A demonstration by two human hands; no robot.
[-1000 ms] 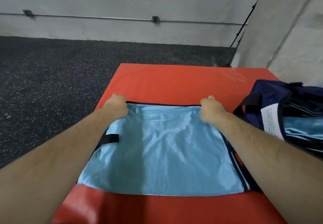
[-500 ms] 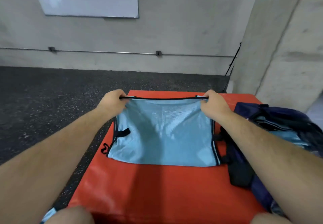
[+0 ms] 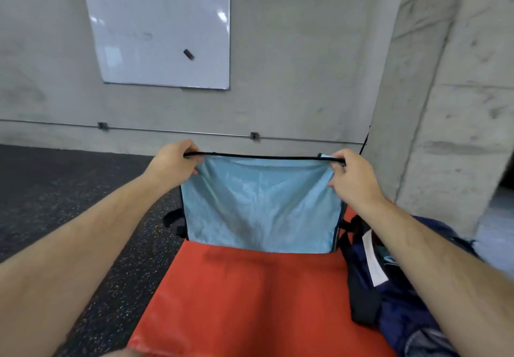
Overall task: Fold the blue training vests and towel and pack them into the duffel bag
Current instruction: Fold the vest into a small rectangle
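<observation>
Two hands: both raised ahead of the person, level with each other, at either end of one cloth edge.
Left hand (image 3: 172,159): fingers curled, pinching the left end of the vest's black-trimmed top edge.
Right hand (image 3: 353,178): fingers curled, gripping the right end of that same edge.
Light blue mesh training vest with black trim (image 3: 261,206): held in the air between the hands, top edge pulled taut, hanging as a flat panel; whether its lower edge touches the mat cannot be told.
Orange-red vinyl mat (image 3: 244,301): flat on the floor, below the vest.
Navy fabric duffel bag (image 3: 403,317): on the mat's right side, beneath the right forearm; white label (image 3: 374,262) showing.
Dark speckled rubber floor (image 3: 69,189): left of the mat.
White rectangular whiteboard (image 3: 161,31): on the grey concrete wall, a small black object (image 3: 188,54) stuck to it.
Grey concrete pillar (image 3: 450,106): behind the bag.
</observation>
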